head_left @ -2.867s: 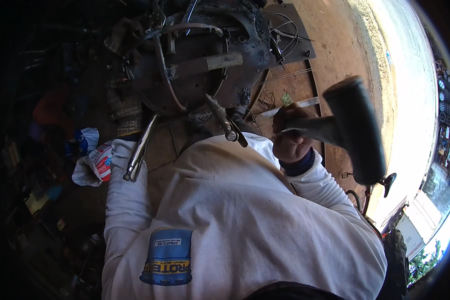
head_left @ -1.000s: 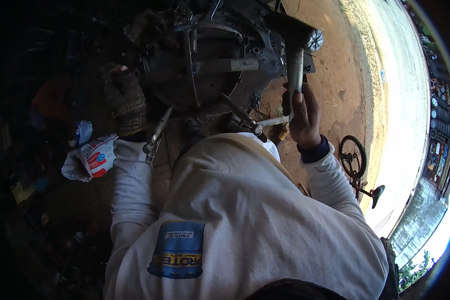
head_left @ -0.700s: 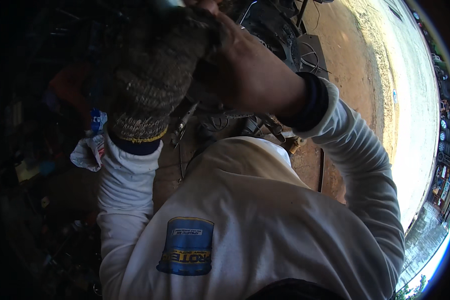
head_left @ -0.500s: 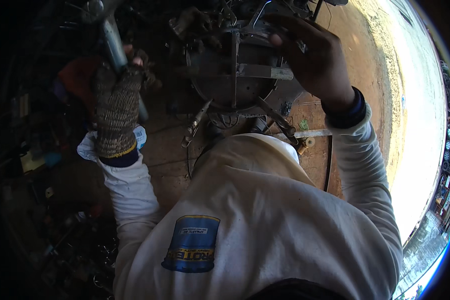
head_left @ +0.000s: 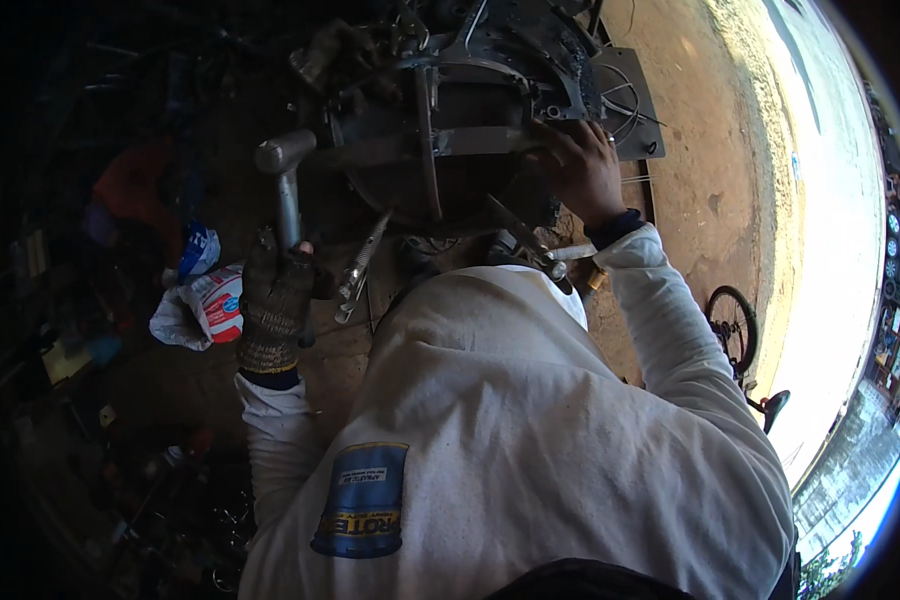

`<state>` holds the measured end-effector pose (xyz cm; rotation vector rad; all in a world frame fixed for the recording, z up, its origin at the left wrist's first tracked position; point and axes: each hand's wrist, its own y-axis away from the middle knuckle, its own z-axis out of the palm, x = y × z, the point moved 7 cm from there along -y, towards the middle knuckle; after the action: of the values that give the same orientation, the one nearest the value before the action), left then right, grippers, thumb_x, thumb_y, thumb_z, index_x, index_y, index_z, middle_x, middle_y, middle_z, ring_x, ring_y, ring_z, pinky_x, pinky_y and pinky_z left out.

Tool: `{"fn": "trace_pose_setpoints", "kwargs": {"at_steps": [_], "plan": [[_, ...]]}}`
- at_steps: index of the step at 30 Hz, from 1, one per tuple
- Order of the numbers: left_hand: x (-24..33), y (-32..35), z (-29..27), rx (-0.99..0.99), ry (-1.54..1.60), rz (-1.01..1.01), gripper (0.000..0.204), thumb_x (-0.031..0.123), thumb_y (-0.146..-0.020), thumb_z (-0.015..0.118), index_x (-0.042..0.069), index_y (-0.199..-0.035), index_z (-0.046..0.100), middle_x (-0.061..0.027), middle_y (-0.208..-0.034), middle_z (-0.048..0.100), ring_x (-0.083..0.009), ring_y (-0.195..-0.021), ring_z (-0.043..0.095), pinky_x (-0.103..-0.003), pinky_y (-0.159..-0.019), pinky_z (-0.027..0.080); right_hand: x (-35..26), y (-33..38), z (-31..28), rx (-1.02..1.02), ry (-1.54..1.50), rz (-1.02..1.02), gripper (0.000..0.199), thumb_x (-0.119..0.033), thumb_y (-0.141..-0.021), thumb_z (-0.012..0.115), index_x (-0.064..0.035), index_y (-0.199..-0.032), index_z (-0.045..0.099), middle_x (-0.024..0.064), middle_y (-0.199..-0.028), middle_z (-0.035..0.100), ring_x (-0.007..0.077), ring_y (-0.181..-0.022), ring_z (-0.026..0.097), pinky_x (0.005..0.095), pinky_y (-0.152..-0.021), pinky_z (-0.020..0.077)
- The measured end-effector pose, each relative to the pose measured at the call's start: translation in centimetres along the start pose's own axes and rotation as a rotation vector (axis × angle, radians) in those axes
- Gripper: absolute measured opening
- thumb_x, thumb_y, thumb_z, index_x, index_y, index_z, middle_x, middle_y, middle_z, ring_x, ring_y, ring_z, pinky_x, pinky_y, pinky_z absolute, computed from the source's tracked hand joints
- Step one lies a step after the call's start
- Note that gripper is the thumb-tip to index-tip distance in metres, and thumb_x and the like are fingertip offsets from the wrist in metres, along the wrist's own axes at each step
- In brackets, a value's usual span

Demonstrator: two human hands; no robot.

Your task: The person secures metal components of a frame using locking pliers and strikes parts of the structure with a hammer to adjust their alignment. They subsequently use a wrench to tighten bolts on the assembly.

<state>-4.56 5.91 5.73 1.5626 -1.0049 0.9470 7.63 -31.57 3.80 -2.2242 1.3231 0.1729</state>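
Observation:
In my left hand (head_left: 278, 295), which wears a knitted work glove, is a hammer (head_left: 289, 205). Its metal head points up, left of a round metal frame (head_left: 345, 180). A flat metal bar (head_left: 475, 141) crosses the frame from side to side, and an upright strip (head_left: 429, 185) runs across it. At the bar's right end is my bare right hand (head_left: 577, 170), its fingers and thumb closed about that end; shadow partly hides the contact. Two metal legs or handles, one on the left (head_left: 365, 262) and one on the right (head_left: 530, 240), angle out below the frame.
A crumpled white and red plastic bag (head_left: 205, 305) lies on the ground at left. Dark metal parts crowd the far side and lower left. Right of the frame are a flat plate (head_left: 638, 105) with wire loops and a bicycle wheel (head_left: 732, 330). Bright sunlit ground extends beyond.
My left hand and the hammer have come down and right, beside the frame. From above the frame, my right hand has dropped to the flat bar's right end. The view has shifted.

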Motion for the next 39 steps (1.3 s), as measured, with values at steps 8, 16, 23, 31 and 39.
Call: {"fn": "trace_pose_setpoints", "kwargs": {"at_steps": [8, 16, 23, 31, 39], "plan": [[1.9, -0.8, 2.2, 0.092, -0.880, 0.429, 0.038, 0.031, -0.091, 0.064, 0.000, -0.112, 0.058, -0.0186, -0.093, 0.062, -0.0328, -0.083, 0.062, -0.040, -0.068, 0.050, 0.6, 0.5, -0.2, 0.058, -0.055, 0.045, 0.035, -0.028, -0.078, 0.072, -0.0205, -0.112, 0.068, 0.0051, -0.099, 0.062, 0.0281, -0.095, 0.059, 0.0403, -0.081, 0.0484], [1.8, 0.7, 3.0, 0.035, -1.421, 0.979, 0.043, 0.032, -0.094, 0.059, -0.003, -0.118, 0.055, -0.0223, -0.101, 0.062, -0.0349, -0.089, 0.063, -0.041, -0.072, 0.052, 0.6, 0.2, -0.3, 0.068, -0.056, 0.026, 0.034, -0.028, -0.077, 0.073, -0.0195, -0.110, 0.069, 0.0039, -0.095, 0.063, 0.0272, -0.090, 0.060, 0.0393, -0.078, 0.0478], [2.7, -0.1, -1.8, 0.281, -0.177, 0.210, 0.033, 0.026, -0.095, 0.057, 0.000, -0.115, 0.055, -0.0123, -0.099, 0.063, -0.0250, -0.089, 0.064, -0.037, -0.071, 0.053, 0.6, 0.2, -0.1, 0.047, -0.074, 0.007, 0.035, -0.027, -0.077, 0.073, -0.0186, -0.111, 0.068, 0.0042, -0.096, 0.064, 0.0281, -0.091, 0.060, 0.0394, -0.081, 0.0466], [1.5, 0.2, 2.8, 0.152, -1.574, 0.651, 0.034, 0.027, -0.094, 0.056, 0.001, -0.116, 0.054, -0.0099, -0.090, 0.065, -0.0235, -0.076, 0.064, -0.033, -0.067, 0.054, 0.5, -1.1, -1.3, 0.095, -0.016, -0.027, 0.033, -0.023, -0.074, 0.075, -0.0148, -0.105, 0.069, 0.0049, -0.093, 0.065, 0.0283, -0.089, 0.060, 0.0389, -0.081, 0.0437], [6.8, 0.5, -1.4, 0.295, -0.253, 0.301, 0.033, 0.030, -0.092, 0.059, 0.004, -0.113, 0.056, -0.0098, -0.094, 0.063, -0.0233, -0.080, 0.062, -0.035, -0.067, 0.053, 0.8, -0.3, -0.8, 0.042, -0.065, -0.001, 0.031, -0.028, -0.075, 0.073, -0.0187, -0.105, 0.069, 0.0044, -0.094, 0.064, 0.0292, -0.094, 0.058, 0.0397, -0.084, 0.0446]]}}
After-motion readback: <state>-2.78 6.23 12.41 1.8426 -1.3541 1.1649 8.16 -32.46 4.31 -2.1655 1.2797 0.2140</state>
